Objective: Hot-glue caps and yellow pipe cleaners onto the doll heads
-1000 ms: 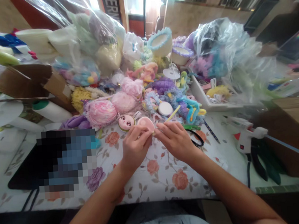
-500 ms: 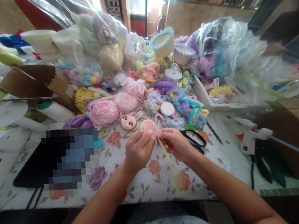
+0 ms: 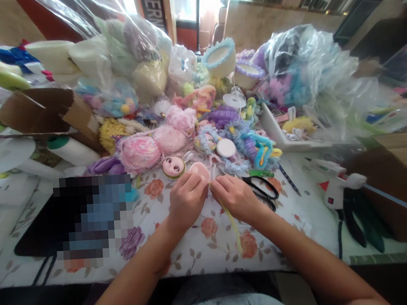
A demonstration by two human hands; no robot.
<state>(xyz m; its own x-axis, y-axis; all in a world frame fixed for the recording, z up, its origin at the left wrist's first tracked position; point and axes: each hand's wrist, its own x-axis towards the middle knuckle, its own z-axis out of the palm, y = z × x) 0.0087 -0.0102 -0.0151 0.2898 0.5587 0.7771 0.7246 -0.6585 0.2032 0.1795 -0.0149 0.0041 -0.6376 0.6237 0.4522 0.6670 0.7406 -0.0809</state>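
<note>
My left hand (image 3: pixel 189 197) is closed around the lower edge of a round pink disc (image 3: pixel 200 170), whose upper part shows above the fingers. Close beside it, the fingers of my right hand (image 3: pixel 234 194) pinch a thin yellow ribbon (image 3: pixel 234 229) at the disc's edge. The ribbon's loose end hangs down over the flowered cloth. The fingertips of both hands nearly meet, and the exact contact point is hidden. Just beyond my left hand lies a round doll face (image 3: pixel 173 166) with big eyes. Black-handled scissors (image 3: pixel 263 188) rest to the right of my right hand.
Pink yarn (image 3: pixel 139 152), plush pieces and a white round disc (image 3: pixel 225 148) are heaped at the back. A white tray (image 3: pixel 285 143) stands back right, a glue gun (image 3: pixel 336 183) at the right, a pen (image 3: pixel 289 179) nearer. A cardboard box (image 3: pixel 35 112) is at the left.
My right hand has turned palm-down and moved slightly closer to my left hand. The ribbon's hanging end has swung and settled a little. The view has shifted slightly.
</note>
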